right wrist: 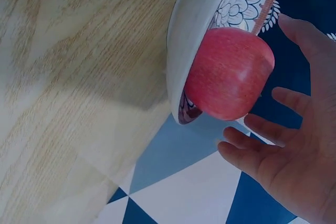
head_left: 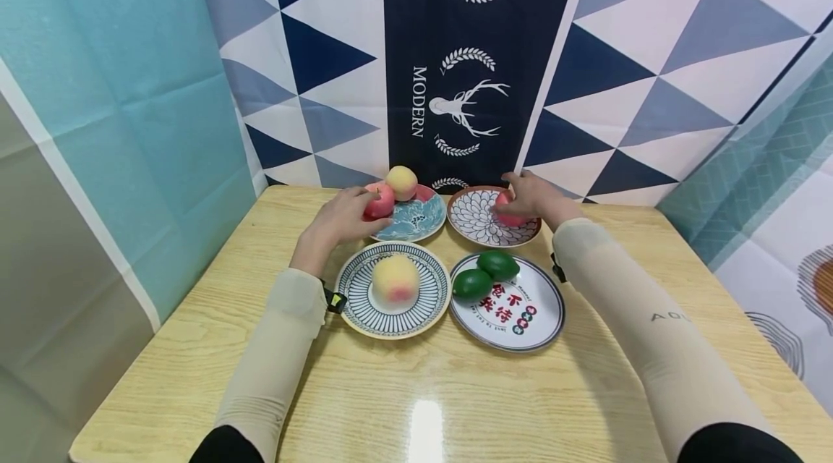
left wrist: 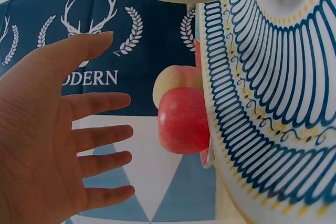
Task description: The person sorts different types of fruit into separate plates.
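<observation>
My left hand (head_left: 343,217) hovers beside a red apple (head_left: 379,200) on the blue floral plate (head_left: 416,221); in the left wrist view its fingers are spread, with a gap to the apple (left wrist: 184,120). A yellow peach (head_left: 401,183) sits against that apple. My right hand (head_left: 537,195) is over the brown-rimmed petal-patterned plate (head_left: 473,215), close by another red apple (head_left: 510,210). The right wrist view shows its loosely bent fingers around the side of this apple (right wrist: 231,74), holding nothing.
Nearer, a blue-striped plate (head_left: 354,296) bears a larger peach (head_left: 395,280). To its right, a white plate with red lettering (head_left: 540,307) carries two dark green fruits (head_left: 472,286). Patterned cloth (head_left: 332,51) hangs behind the wooden table (head_left: 351,398).
</observation>
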{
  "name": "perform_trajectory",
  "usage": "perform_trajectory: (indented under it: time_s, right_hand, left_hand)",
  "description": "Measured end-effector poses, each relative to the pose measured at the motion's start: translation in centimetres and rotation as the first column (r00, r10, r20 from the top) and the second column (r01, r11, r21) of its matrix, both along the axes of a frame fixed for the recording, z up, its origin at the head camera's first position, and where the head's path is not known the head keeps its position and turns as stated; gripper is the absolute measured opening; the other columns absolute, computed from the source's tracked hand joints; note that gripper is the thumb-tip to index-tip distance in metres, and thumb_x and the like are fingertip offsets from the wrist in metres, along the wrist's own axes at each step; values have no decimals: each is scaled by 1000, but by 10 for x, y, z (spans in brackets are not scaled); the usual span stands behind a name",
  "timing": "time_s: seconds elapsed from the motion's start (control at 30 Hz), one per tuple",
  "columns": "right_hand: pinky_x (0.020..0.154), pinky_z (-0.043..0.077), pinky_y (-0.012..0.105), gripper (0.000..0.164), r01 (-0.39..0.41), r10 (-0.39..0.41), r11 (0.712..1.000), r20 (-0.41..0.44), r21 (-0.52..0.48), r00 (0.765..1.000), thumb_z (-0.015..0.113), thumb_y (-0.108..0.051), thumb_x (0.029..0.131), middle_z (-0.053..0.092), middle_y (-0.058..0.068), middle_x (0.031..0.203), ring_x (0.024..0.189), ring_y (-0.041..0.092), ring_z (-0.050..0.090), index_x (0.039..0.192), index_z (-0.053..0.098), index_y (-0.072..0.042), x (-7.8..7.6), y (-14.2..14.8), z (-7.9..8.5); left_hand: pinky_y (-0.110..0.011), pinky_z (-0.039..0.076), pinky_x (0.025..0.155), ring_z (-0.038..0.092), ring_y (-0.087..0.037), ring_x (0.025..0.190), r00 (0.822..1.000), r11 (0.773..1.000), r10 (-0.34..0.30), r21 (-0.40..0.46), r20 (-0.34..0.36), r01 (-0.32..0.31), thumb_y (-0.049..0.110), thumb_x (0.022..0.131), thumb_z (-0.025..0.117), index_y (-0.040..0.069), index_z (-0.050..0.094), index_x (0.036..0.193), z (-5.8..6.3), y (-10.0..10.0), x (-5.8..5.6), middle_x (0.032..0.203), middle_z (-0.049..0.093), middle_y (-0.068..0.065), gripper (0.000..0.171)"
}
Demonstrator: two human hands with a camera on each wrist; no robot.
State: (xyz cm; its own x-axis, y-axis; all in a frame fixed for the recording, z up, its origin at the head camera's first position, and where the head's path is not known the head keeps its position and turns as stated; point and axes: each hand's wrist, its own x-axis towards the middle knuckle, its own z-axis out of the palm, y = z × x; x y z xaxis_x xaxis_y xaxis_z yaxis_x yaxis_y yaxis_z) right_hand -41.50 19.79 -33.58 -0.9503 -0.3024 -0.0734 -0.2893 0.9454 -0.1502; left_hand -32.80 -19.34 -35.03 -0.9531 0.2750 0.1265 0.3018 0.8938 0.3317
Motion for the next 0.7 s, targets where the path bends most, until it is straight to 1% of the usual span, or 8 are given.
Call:
perform_trajectory:
  time_s: [0.1, 0.3, 0.43, 0.53, 0.7]
  right_hand:
    - [111, 40, 72, 94, 10, -10, 1000, 8, -3, 1000, 72, -57, 94, 31, 36, 159, 139, 57, 44, 164, 32, -8, 0, -2, 0]
    - [107, 44, 72, 92, 12, -12, 1000, 3, -10, 1000, 70, -58, 95, 32, 35, 158, 135, 55, 47, 165, 32, -12, -1, -8, 4]
    - [111, 40, 72, 91, 5, -5, 1000, -18, -7, 1000, 69, -58, 96, 31, 33, 161, 140, 54, 43, 165, 32, -12, -2, -12, 6]
    - [113, 38, 71, 92, -12, 11, 1000, -31, -1, 999, 67, -61, 96, 29, 33, 163, 142, 54, 41, 165, 31, -11, -1, -18, 9]
    - [113, 39, 69, 92, -58, 58, 998, -46, 4, 997, 66, -61, 96, 31, 34, 161, 140, 54, 44, 165, 32, -10, 1, -28, 16]
  left_hand:
    - [-61, 44, 112, 45, -37, 141, 1000, 1000, -2, 3, -2, 2, 58, 96, 70, 10, 59, 150, -1, -1, 1, 157, 49, -17, 74]
    - [-60, 47, 110, 47, -36, 138, 1000, 1000, 0, 10, -12, 0, 60, 96, 68, 10, 56, 153, -1, -3, 1, 155, 49, -17, 77]
    - [-59, 48, 109, 47, -36, 137, 1000, 1000, -4, 10, -17, 5, 60, 96, 69, 11, 55, 153, 0, -3, 0, 154, 50, -17, 76]
    - [-59, 48, 109, 47, -36, 137, 1000, 1000, -5, 10, -15, 5, 60, 96, 69, 11, 55, 153, 0, -3, 0, 154, 50, -17, 77]
    - [-60, 48, 109, 47, -36, 138, 1000, 1000, 3, 11, -1, -3, 61, 95, 68, 11, 53, 155, 2, -4, 2, 155, 49, -17, 79]
